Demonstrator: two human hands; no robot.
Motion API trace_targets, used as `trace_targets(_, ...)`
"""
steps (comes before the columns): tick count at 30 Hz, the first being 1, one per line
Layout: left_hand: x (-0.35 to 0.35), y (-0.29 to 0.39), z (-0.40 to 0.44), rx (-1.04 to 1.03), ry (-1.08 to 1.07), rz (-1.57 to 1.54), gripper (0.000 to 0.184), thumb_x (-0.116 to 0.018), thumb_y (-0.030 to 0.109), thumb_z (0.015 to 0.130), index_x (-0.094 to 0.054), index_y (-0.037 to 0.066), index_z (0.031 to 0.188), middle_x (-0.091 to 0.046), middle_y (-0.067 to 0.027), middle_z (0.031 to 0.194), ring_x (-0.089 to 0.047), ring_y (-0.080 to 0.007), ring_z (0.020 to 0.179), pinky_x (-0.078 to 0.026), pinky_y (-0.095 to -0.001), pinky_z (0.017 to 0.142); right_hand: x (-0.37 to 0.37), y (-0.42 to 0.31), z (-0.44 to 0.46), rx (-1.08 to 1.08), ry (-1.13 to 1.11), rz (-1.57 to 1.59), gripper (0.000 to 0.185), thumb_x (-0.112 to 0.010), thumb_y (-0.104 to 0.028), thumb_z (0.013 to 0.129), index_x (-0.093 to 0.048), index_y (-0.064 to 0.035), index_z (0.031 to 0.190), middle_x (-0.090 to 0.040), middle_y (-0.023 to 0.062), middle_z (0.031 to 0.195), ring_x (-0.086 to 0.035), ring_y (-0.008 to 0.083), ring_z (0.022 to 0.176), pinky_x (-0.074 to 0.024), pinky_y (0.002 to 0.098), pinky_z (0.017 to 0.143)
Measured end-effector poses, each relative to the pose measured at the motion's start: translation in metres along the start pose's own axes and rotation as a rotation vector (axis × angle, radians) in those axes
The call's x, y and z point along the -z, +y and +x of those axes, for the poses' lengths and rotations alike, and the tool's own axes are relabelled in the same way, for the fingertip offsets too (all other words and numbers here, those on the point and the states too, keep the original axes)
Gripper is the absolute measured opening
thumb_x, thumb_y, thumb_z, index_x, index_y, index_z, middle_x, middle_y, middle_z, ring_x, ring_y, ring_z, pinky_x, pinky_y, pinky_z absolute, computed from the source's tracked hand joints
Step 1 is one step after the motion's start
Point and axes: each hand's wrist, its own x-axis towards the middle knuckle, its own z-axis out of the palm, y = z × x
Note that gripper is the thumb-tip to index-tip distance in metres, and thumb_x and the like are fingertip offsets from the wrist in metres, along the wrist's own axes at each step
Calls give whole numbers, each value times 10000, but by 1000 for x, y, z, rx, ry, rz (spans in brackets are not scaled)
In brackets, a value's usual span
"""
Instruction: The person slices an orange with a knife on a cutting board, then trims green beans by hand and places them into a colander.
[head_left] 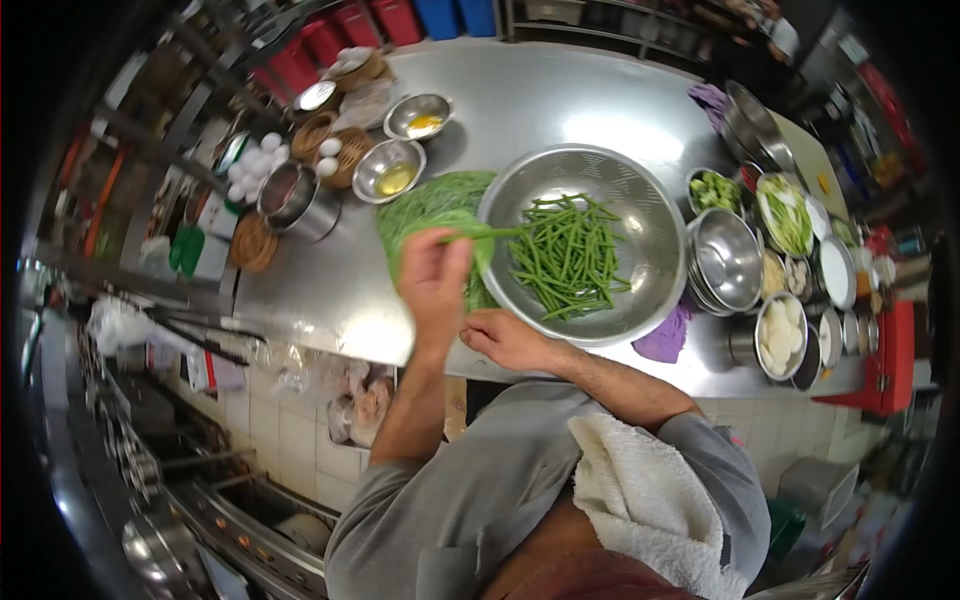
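Note:
My left hand point(436, 282) is raised over a green plastic bag point(395, 235), its fingers pinched on a green bean point(497, 232) that points toward the bowl. My right hand point(500, 338) lies low beside the bag, left of the bowl's near rim, with its fingers curled; what they hold, if anything, is hidden. A large steel bowl point(650, 215) with a perforated wall stands right of the bag. Many cut green beans point(568, 255) are heaped in it.
Two small bowls with egg point(390, 172) point(418, 118) stand beyond the bag. White eggs point(258, 168) and a steel pot point(312, 215) are at the left. Stacked steel bowls point(727, 258), cut vegetables point(788, 212) and a purple cloth point(662, 340) lie at the right.

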Motion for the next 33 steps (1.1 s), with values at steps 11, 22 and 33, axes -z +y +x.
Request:
trace_targets(11, 61, -55, -3, 167, 115, 107, 136, -559, 128, 915, -580, -3, 946, -647, -73, 823, -615, -131, 777, -490, -267, 751, -42, 58, 96, -39, 187, -688, 179, -513, -140, 833, -572, 8, 914, -520, 156, 961, -536, 327, 894, -459, 435, 785)
trace_targets(22, 74, -117, 1, 98, -25, 843, 427, -488, 4, 825, -452, 12, 1251, -544, -225, 1147, -526, -385, 1036, -435, -413, 884, -9, 75, 152, 24, 125, -1085, 263, -555, -127, 808, -559, 9, 1034, -585, 171, 988, -608, 299, 886, -517, 368, 690)
trace_targets(33, 73, -106, -17, -142, -9, 966, 421, -593, -27, 745, -553, 31, 1160, -536, -184, 1128, -526, -367, 1000, -435, -426, 866, 0, 40, 120, 157, 277, -703, 317, -534, 3, 776, -581, -1, 1089, -637, 183, 913, -626, 319, 837, -498, 408, 701)
